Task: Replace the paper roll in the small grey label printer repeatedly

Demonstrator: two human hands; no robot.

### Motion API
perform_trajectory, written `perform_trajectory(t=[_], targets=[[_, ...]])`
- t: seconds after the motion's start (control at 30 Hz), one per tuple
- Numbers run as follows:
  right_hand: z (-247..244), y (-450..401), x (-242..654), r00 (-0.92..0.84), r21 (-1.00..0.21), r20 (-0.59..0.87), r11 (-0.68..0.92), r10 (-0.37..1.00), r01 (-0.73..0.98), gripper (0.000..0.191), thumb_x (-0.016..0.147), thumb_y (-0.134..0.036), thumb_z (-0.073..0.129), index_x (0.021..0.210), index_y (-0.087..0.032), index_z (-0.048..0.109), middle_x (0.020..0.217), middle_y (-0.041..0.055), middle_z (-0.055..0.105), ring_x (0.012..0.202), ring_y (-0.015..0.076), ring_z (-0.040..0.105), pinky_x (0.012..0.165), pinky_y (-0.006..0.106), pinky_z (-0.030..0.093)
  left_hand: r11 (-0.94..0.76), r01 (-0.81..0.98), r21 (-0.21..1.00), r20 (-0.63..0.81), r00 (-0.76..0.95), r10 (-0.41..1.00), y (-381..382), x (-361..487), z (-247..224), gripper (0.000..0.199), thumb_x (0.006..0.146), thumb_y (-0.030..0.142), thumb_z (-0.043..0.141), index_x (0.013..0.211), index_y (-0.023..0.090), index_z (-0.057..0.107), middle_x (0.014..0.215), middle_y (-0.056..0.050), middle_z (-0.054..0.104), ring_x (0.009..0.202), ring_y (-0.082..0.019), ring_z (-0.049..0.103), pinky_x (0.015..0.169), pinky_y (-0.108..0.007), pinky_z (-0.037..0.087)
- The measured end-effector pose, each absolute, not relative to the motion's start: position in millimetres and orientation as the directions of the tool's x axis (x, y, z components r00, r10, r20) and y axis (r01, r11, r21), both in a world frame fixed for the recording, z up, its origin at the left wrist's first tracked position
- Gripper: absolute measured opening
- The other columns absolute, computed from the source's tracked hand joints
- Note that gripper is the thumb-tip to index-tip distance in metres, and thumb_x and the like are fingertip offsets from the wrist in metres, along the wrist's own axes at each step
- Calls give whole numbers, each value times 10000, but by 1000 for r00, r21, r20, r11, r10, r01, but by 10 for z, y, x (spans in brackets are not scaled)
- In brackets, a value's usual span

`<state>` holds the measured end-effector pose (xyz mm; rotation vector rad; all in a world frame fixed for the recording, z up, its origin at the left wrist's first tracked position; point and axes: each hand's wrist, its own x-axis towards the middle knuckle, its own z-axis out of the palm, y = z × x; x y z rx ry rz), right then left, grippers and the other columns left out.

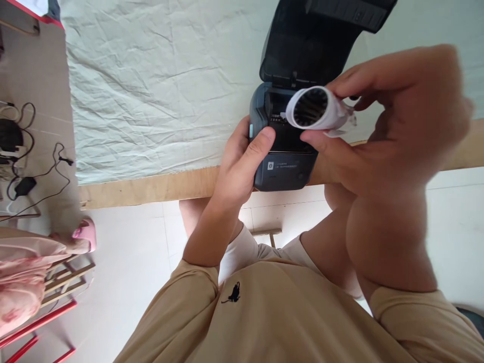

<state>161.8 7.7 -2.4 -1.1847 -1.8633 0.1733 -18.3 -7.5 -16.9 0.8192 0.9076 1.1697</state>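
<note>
A dark label printer (285,171) lies at the table's front edge with its black lid (306,50) swung up and back. My left hand (245,161) grips the printer's left side, the thumb resting on its inner rim. Between the thumb and fingers of my right hand (378,121) is a white paper roll (330,113), tilted so that its hollow core faces left. The roll is over the right part of the open compartment and hides some of it. Whether it touches the printer, I cannot tell.
A pale green cloth (159,91) covers the table, and a wooden edge (151,189) runs along its front. Cables and a black adapter (25,186) lie at the far left. Another person's pink clothing (22,282) shows beside a wooden stool (66,282).
</note>
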Motion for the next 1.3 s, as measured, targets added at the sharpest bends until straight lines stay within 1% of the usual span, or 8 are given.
perform_trajectory(t=[0.1,0.27,0.5,0.7,0.9,1.13,1.23,1.3], targets=[[7,122,1498,-212,-440,650,589,730,677,188,803,-126,741,876,-232,604,913,-19,760,879,204,756,721,349,540,191,-373,908,-159,115,981,-87,-177,-169,250,966,487,684,989,238,704,962,-2,701,1089,-192,726,861,-277,576],[-17,141,1557,-309,-385,612,615,728,688,257,779,-14,654,852,-253,594,958,-70,788,934,192,773,753,355,552,206,-373,905,-183,97,978,-87,-173,-143,250,953,478,703,999,232,718,956,-7,695,1023,-185,708,849,-280,559],[18,-16,1546,-366,-385,678,732,638,562,216,755,-41,643,811,-239,576,877,-55,741,816,196,711,733,383,472,184,-379,907,-155,104,982,-92,-194,-141,254,946,494,705,1006,247,692,1047,-9,677,1075,-176,680,946,-299,546],[-17,-19,1592,-457,-375,647,776,610,507,194,953,-430,662,899,-248,625,936,-40,765,993,222,744,843,420,485,151,-351,924,-106,144,984,-69,-208,-195,243,887,338,795,1086,292,663,1045,13,661,1022,-140,650,970,-268,508],[7,14,1603,-287,-456,684,700,671,550,123,890,-204,693,840,-240,586,750,-33,694,772,207,716,720,412,484,172,-262,950,-155,87,984,-83,-203,-175,448,784,425,857,1161,278,668,1039,-8,689,1121,-242,720,940,-337,577],[7,-74,1639,-391,-354,530,615,752,704,182,928,-380,739,1024,-274,627,1129,6,746,1124,301,652,903,481,491,108,-287,952,-81,106,991,7,-231,-371,466,816,543,818,1178,291,668,1169,-26,720,1220,-277,718,1022,-380,581],[16,-120,1631,-395,-386,494,603,774,699,215,920,-393,752,1054,-272,636,1197,25,717,1200,314,619,959,497,490,15,-340,940,59,204,977,151,-252,-676,697,674,649,885,1232,318,632,1211,-32,736,1221,-310,725,975,-409,614],[24,-133,1639,-397,-393,488,602,777,695,235,907,-392,767,1062,-276,636,1187,26,709,1213,315,613,996,513,484,-34,-316,948,109,221,969,215,-265,-829,727,694,656,867,1281,314,608,1218,-49,731,1177,-307,738,927,-409,629]])
